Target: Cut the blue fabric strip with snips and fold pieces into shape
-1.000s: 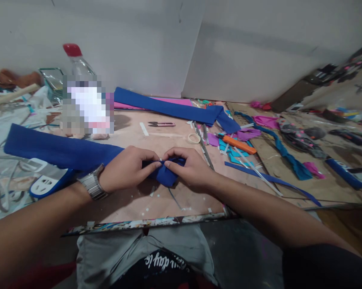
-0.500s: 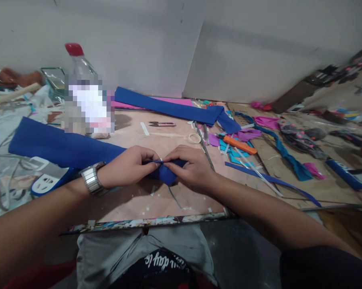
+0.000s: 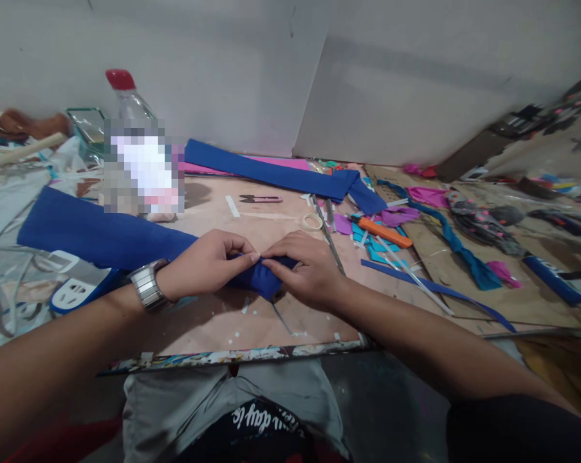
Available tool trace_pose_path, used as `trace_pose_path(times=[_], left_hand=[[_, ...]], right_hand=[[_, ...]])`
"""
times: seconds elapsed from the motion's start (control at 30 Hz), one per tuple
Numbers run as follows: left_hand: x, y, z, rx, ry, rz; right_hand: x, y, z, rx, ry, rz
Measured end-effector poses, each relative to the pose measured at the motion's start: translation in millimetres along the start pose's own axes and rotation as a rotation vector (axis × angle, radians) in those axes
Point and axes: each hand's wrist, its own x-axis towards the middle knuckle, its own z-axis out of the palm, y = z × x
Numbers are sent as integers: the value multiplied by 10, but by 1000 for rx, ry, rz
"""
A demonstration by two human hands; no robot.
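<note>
A long blue fabric strip (image 3: 101,231) runs from the left of the table to its middle, where its end is bunched between my hands. My left hand (image 3: 213,260), with a silver watch on the wrist, pinches the gathered cloth between thumb and forefinger. Close against its fingertips, my right hand (image 3: 307,267) also grips the cloth, fingers bent over it. The bunched end hangs a little below the fingertips, and a thin dark strand (image 3: 281,317) lies on the table under it. Anything small between the fingertips is hidden.
Thread snips (image 3: 260,199), a tape roll (image 3: 312,222), metal scissors (image 3: 329,233) and an orange cutter (image 3: 384,232) lie beyond my hands. A second blue strip (image 3: 266,170) is at the back. A red-capped bottle (image 3: 134,106) and a blue-white iron (image 3: 80,286) stand left.
The fold of blue cloth at my left fingertips has shifted and lies more bunched. My left hand has moved very slightly, and the strip's left end has slid a little to the right.
</note>
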Motion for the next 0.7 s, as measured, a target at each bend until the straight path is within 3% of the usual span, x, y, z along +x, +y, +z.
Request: trace_pose_path(times=[0.2,0.47,0.7], left_hand=[[-57,71,43,220,120,162],[-69,24,124,519,198,246],[-61,28,97,449,182,228]], right_hand=[[13,-56,4,68,-30,178],[21,-129,17,239,-151,430],[43,-140,-4,326,-165,494]])
